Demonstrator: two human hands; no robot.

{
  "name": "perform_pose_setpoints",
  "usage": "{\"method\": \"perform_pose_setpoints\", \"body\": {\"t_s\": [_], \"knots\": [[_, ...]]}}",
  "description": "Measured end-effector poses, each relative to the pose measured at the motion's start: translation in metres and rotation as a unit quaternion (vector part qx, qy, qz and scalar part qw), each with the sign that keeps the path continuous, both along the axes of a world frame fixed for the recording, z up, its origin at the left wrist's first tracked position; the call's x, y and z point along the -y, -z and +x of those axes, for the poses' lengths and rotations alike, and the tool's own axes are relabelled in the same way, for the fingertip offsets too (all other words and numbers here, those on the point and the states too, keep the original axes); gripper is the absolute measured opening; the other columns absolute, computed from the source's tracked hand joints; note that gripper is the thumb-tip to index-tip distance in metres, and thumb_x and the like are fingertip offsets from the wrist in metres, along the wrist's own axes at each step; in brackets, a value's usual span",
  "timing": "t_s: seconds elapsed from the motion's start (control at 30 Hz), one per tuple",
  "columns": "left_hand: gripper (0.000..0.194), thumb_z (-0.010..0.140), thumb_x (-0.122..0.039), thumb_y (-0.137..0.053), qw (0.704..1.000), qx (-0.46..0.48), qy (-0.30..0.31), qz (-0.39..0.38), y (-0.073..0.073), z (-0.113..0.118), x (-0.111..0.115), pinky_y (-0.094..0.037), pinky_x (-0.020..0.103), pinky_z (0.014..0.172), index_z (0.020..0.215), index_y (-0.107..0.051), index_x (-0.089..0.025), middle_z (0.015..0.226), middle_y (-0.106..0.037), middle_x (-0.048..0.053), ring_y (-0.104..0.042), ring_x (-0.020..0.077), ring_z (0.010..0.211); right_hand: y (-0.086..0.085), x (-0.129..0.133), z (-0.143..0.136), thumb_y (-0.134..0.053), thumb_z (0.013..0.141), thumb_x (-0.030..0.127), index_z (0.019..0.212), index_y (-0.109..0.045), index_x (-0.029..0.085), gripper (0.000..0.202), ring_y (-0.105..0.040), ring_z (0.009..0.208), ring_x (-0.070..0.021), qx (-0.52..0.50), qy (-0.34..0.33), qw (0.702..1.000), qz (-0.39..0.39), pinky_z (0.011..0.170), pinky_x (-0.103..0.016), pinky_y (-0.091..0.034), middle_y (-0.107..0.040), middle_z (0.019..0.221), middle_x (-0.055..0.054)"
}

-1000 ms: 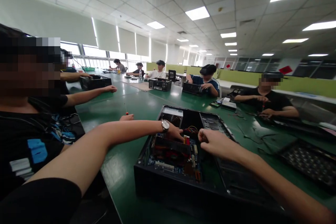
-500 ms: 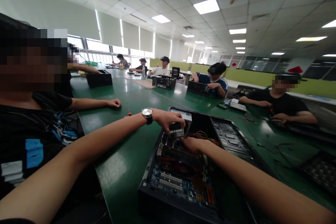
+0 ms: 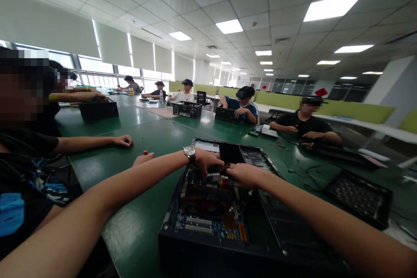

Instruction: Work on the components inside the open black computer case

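An opened black computer case [image 3: 195,247] lies on the green table in front of me, its blue motherboard [image 3: 215,228] and a dark red graphics card [image 3: 208,197] exposed. My left hand [image 3: 207,160], with a watch on its wrist, reaches into the far part of the case near the silver power supply [image 3: 208,146]. Its fingers curl downward; what they grip is hidden. Close on its right, my right hand [image 3: 244,174] pinches at thin reddish wires [image 3: 225,167], its fingertips almost touching the left ones.
At left sits a person, one hand [image 3: 123,140] on the green table [image 3: 137,208]. Another hand [image 3: 143,159] by an orange-handled screwdriver [image 3: 145,152] shows behind my left forearm. A black perforated panel [image 3: 358,193] and loose cables lie right. Several people work farther off.
My view has turned right. My right hand has lifted from inside the case to the wires beside my left hand. The silvery part under my left fingers is now hidden.
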State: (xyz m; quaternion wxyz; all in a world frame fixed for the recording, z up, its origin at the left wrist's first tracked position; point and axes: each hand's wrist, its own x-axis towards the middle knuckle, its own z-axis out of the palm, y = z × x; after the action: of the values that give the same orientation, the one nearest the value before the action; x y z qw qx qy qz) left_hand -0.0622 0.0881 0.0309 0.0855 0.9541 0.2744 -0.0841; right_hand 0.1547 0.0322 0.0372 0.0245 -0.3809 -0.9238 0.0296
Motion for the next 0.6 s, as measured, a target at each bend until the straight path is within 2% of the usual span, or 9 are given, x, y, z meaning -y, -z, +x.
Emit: {"method": "perform_pose_setpoints", "body": {"t_s": [0.07, 0.17, 0.23, 0.27, 0.33, 0.43, 0.5, 0.53, 0.6], "knots": [[0.065, 0.056, -0.035, -0.086, 1.0, -0.021, -0.014, 0.005, 0.009, 0.013, 0.0, -0.05, 0.041, 0.093, 0.118, -0.065, -0.031, 0.122, -0.056, 0.005, -0.061, 0.0305, 0.106, -0.014, 0.02, 0.011, -0.069, 0.078, 0.01, 0.094, -0.062, 0.018, 0.019, -0.061, 0.092, -0.0199, -0.019, -0.013, 0.999, 0.029, 0.087, -0.033, -0.048, -0.063, 0.097, -0.006], [0.057, 0.06, -0.036, -0.084, 0.998, -0.045, -0.032, 0.019, 0.024, 0.025, 0.005, -0.051, 0.048, 0.091, 0.114, -0.068, -0.032, 0.127, -0.059, 0.008, -0.062, 0.0351, 0.108, -0.03, 0.059, 0.043, -0.045, 0.084, 0.01, 0.092, -0.055, 0.02, 0.017, -0.056, 0.093, -0.02, -0.102, 0.012, 0.99, 0.092, 0.087, -0.033, -0.045, -0.06, 0.097, -0.007], [0.059, 0.06, -0.032, -0.084, 0.997, -0.054, -0.038, 0.03, 0.03, 0.027, 0.01, -0.049, 0.054, 0.094, 0.117, -0.068, -0.032, 0.134, -0.056, 0.011, -0.058, 0.0398, 0.118, -0.026, 0.087, 0.081, -0.037, 0.086, 0.016, 0.09, -0.053, 0.022, 0.017, -0.055, 0.085, -0.0196, -0.221, 0.063, 0.968, 0.105, 0.081, -0.033, -0.045, -0.058, 0.09, -0.005], [0.062, 0.059, -0.029, -0.084, 0.997, -0.056, -0.038, 0.035, 0.031, 0.027, 0.012, -0.048, 0.055, 0.096, 0.118, -0.067, -0.032, 0.137, -0.055, 0.012, -0.055, 0.0414, 0.123, -0.018, 0.1, 0.103, -0.038, 0.087, 0.022, 0.089, -0.053, 0.023, 0.015, -0.055, 0.08, -0.0194, -0.3, 0.099, 0.944, 0.093, 0.077, -0.033, -0.046, -0.058, 0.086, -0.003], [0.068, 0.057, -0.022, -0.083, 0.997, -0.059, -0.038, 0.039, 0.03, 0.027, 0.016, -0.047, 0.057, 0.098, 0.121, -0.066, -0.031, 0.139, -0.054, 0.013, -0.051, 0.0424, 0.129, 0.006, 0.123, 0.144, -0.049, 0.085, 0.037, 0.087, -0.057, 0.024, 0.015, -0.056, 0.076, -0.0197, -0.458, 0.201, 0.865, 0.034, 0.069, -0.032, -0.047, -0.058, 0.081, -0.002], [0.074, 0.058, -0.015, -0.082, 0.997, -0.059, -0.039, 0.04, 0.017, 0.026, 0.023, -0.047, 0.058, 0.099, 0.127, -0.064, -0.031, 0.144, -0.052, 0.012, -0.05, 0.042, 0.132, 0.053, 0.151, 0.174, -0.068, 0.063, 0.042, 0.088, -0.063, 0.024, 0.031, -0.057, 0.068, -0.0197, -0.66, 0.348, 0.658, -0.095, 0.056, -0.03, -0.048, -0.061, 0.078, -0.002], [0.077, 0.065, -0.018, -0.081, 0.997, -0.049, -0.044, 0.047, 0.002, 0.023, 0.036, -0.046, 0.058, 0.103, 0.137, -0.057, -0.031, 0.153, -0.044, 0.013, -0.046, 0.0417, 0.137, 0.08, 0.162, 0.166, -0.072, 0.055, 0.039, 0.095, -0.067, 0.023, 0.043, -0.062, 0.075, -0.0219, -0.736, 0.397, 0.527, -0.151, 0.059, -0.031, -0.051, -0.068, 0.089, -0.004], [0.076, 0.072, -0.02, -0.078, 0.997, -0.034, -0.047, 0.059, -0.007, 0.02, 0.048, -0.043, 0.058, 0.106, 0.142, -0.052, -0.031, 0.157, -0.038, 0.014, -0.042, 0.041, 0.14, 0.091, 0.165, 0.157, -0.072, 0.054, 0.037, 0.097, -0.069, 0.022, 0.046, -0.063, 0.08, -0.0226, -0.762, 0.413, 0.476, -0.151, 0.062, -0.03, -0.052, -0.07, 0.095, -0.004], [0.07, 0.086, -0.023, -0.068, 0.994, 0.026, -0.04, 0.103, -0.027, 0.01, 0.084, -0.038, 0.056, 0.113, 0.15, -0.041, -0.028, 0.161, -0.03, 0.015, -0.036, 0.0373, 0.145, 0.108, 0.163, 0.138, -0.066, 0.056, 0.036, 0.099, -0.072, 0.021, 0.045, -0.063, 0.085, -0.021, -0.8, 0.436, 0.402, -0.092, 0.064, -0.028, -0.051, -0.071, 0.101, -0.002]]}}
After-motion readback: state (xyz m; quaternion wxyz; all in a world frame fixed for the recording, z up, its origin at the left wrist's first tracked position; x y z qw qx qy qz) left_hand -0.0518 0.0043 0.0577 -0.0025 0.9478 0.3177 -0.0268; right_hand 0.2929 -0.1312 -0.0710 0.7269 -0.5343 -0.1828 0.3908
